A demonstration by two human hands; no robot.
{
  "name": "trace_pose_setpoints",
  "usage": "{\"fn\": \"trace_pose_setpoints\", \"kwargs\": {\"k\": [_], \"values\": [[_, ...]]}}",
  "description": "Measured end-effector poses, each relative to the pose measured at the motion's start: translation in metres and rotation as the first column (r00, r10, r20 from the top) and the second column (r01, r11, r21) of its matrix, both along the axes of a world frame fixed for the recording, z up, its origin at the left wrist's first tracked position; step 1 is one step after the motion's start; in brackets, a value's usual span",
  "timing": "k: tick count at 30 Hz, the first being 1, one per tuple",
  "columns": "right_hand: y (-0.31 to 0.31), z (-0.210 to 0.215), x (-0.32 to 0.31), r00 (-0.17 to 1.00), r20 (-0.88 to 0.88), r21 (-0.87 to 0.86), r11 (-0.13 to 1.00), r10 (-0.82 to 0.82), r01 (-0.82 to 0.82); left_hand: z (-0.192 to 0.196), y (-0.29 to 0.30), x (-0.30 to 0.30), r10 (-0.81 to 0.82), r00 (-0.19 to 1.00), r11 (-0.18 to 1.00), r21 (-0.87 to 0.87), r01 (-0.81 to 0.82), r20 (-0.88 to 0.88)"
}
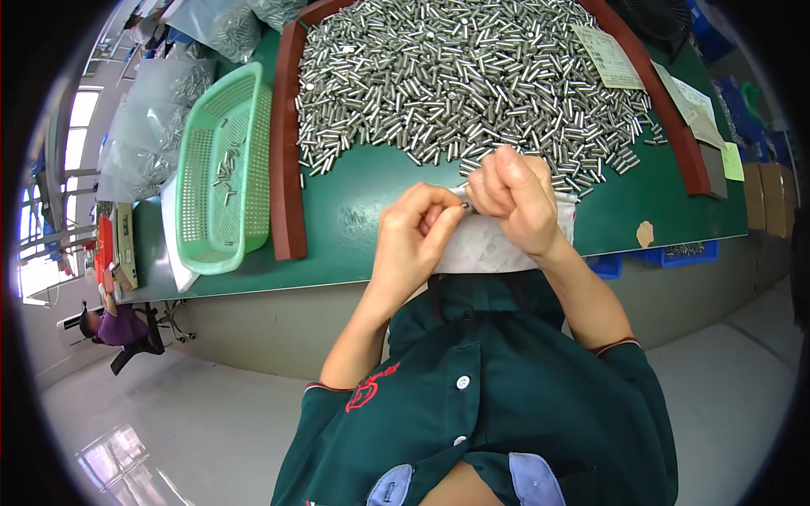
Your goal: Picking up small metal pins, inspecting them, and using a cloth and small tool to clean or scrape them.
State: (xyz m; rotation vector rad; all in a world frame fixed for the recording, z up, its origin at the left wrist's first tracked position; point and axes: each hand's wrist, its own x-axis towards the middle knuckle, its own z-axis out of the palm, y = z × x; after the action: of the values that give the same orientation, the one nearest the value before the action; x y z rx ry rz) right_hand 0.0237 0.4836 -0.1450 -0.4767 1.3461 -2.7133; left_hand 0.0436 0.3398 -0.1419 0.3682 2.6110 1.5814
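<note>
My left hand (pixel 420 232) pinches a small metal pin (pixel 466 205) between thumb and fingertips, its end pointing toward my other hand. Close beside it, my right hand (pixel 516 198) is curled closed with the thumb on top; what its fingers hold, if anything, is hidden. Both hands are over a white cloth (pixel 485 247) at the table's near edge. Just beyond them spreads a big heap of short, shiny metal pins (pixel 456 84) on the green tabletop (pixel 346 207).
Dark red bars (pixel 289 152) edge the heap on both sides. Left of it stands a green plastic basket (pixel 253 169) with a few pins inside. Clear bags of pins (pixel 156 110) and a scale (pixel 126 244) are farther left. Paper sheets (pixel 607 57) lie at right. A person (pixel 118 327) sits far left.
</note>
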Motion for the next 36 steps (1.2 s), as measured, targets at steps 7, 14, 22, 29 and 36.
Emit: {"fn": "trace_pose_setpoints", "kwargs": {"k": [7, 14, 22, 29, 36], "values": [[0.003, -0.005, 0.000, 0.999, -0.020, -0.088, 0.996, 0.034, -0.035, -0.008, -0.031, -0.019, -0.353, 0.806, 0.468, 0.835, -0.288, 0.476], [0.002, -0.005, -0.003, 1.000, 0.007, -0.109, 0.994, 0.011, -0.010, -0.012, -0.032, -0.022, -0.296, 0.772, 0.450, 0.795, -0.407, 0.563], [0.005, -0.007, -0.003, 0.999, 0.032, -0.134, 0.991, 0.003, 0.002, 0.000, -0.023, -0.023, -0.211, 0.797, 0.484, 0.768, -0.418, 0.567], [0.006, -0.007, -0.002, 0.999, 0.041, -0.130, 0.991, 0.003, 0.003, -0.002, -0.025, -0.046, 0.221, 0.975, 0.973, -0.068, -0.221, 0.002], [0.007, -0.006, -0.004, 0.998, 0.066, -0.138, 0.990, 0.000, 0.009, -0.001, -0.018, -0.058, 0.125, 0.977, 0.919, -0.352, -0.179, -0.171]]}}
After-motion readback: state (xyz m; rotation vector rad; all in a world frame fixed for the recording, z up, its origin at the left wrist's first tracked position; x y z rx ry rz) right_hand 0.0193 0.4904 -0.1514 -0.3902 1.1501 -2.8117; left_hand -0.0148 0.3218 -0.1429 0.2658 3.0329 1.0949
